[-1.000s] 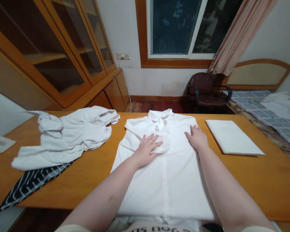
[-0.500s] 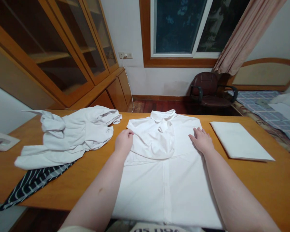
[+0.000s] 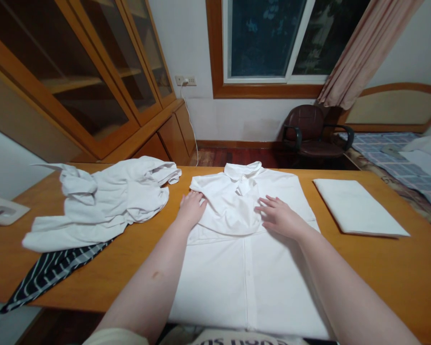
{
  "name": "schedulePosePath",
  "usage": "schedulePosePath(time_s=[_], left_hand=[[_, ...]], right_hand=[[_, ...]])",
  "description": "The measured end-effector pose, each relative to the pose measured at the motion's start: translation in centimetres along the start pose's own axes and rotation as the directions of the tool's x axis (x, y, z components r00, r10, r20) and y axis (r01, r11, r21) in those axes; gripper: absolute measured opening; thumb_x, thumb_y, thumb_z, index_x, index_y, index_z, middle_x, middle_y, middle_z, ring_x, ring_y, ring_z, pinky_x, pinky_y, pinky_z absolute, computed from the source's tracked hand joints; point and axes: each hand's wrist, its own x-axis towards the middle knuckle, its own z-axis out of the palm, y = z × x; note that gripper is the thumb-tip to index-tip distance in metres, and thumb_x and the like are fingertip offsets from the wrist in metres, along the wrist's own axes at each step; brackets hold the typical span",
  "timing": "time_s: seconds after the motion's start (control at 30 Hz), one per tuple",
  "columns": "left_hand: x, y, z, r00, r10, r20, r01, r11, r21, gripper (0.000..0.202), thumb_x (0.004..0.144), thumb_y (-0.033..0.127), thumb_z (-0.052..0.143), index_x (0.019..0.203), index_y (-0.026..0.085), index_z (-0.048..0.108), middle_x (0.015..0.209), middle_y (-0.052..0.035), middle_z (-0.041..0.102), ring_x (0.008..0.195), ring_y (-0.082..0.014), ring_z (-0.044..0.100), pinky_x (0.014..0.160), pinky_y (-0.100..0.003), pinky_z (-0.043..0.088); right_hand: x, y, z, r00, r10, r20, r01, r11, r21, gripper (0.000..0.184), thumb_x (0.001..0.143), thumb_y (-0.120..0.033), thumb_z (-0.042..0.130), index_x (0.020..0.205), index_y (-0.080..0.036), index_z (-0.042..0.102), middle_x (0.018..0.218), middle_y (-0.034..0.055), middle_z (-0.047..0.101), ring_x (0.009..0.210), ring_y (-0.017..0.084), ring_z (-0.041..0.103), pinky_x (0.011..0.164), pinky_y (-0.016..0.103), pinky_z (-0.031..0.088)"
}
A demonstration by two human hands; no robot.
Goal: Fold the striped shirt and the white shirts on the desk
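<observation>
A white collared shirt (image 3: 215, 282) lies spread on the wooden table, its collar at the far edge and its button placket running down the middle. Its left sleeve is folded inward across the chest. My left hand (image 3: 192, 209) rests flat on the outer edge of that fold, fingers stretched. On the chest, by the rounded end of the folded sleeve, my right hand (image 3: 278, 216) lies with fingers spread. The shirt's right side lies flat beyond that hand.
To the left lies a crumpled white garment (image 3: 107, 191) over a black-and-white striped cloth (image 3: 57, 268). A flat folded white item (image 3: 359, 208) sits at the right of the table (image 3: 140, 268). Behind stand a glass-fronted cabinet (image 3: 104, 139) and a brown armchair (image 3: 307, 132).
My right hand has moved left from the shirt's right edge onto the folded sleeve's end. My left hand has gone from a pinch at the fold's edge to lying flat on it.
</observation>
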Motion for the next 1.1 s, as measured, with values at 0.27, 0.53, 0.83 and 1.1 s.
schedulePosePath(time_s=[0.27,0.53,0.83,1.1], left_hand=[[0.0,-0.5,1.2,0.980,0.009,0.198,-0.024,0.997,0.076,0.063,0.091,0.046,0.035,0.146,0.015,0.030,0.152,-0.0113,0.028,0.142,-0.0320,0.015,0.112,-0.057,0.013],[0.3,-0.5,1.5,0.974,-0.021,0.225,-0.001,0.995,0.096,0.065,0.091,0.049,0.033,0.147,0.017,0.027,0.154,-0.0110,0.024,0.143,-0.0306,0.013,0.113,-0.056,0.013],[0.3,-0.7,1.7,0.977,-0.024,0.211,0.007,0.997,0.082,0.065,0.091,0.050,0.033,0.147,0.017,0.027,0.153,-0.0108,0.027,0.143,-0.0294,0.014,0.113,-0.054,0.015],[0.2,-0.4,1.5,0.977,-0.021,0.211,0.003,0.996,0.089,0.066,0.091,0.049,0.034,0.147,0.015,0.027,0.154,-0.0106,0.025,0.143,-0.0300,0.015,0.112,-0.055,0.016]], right_hand=[[0.9,-0.6,0.8,0.974,-0.043,-0.224,0.064,0.994,0.087,0.025,0.090,-0.020,0.041,0.098,-0.024,0.064,0.114,0.0047,0.066,0.121,0.021,0.051,0.111,0.052,0.021],[-1.0,-2.0,-2.5,0.957,0.197,-0.212,-0.163,0.973,0.165,0.037,0.093,-0.045,0.034,0.077,-0.023,0.058,0.067,0.0034,0.062,0.066,0.018,0.058,0.065,0.031,0.045],[-1.5,1.2,-3.1,0.864,0.498,0.081,-0.492,0.867,-0.080,0.048,0.073,-0.061,0.059,0.100,-0.022,0.068,0.113,0.0087,0.064,0.095,0.025,0.062,0.079,0.032,0.045],[-1.7,1.4,-4.0,0.920,0.364,0.143,-0.375,0.925,0.059,0.023,0.070,-0.044,0.063,0.063,-0.022,0.063,0.074,0.0030,0.065,0.077,0.020,0.059,0.071,0.029,0.043]])
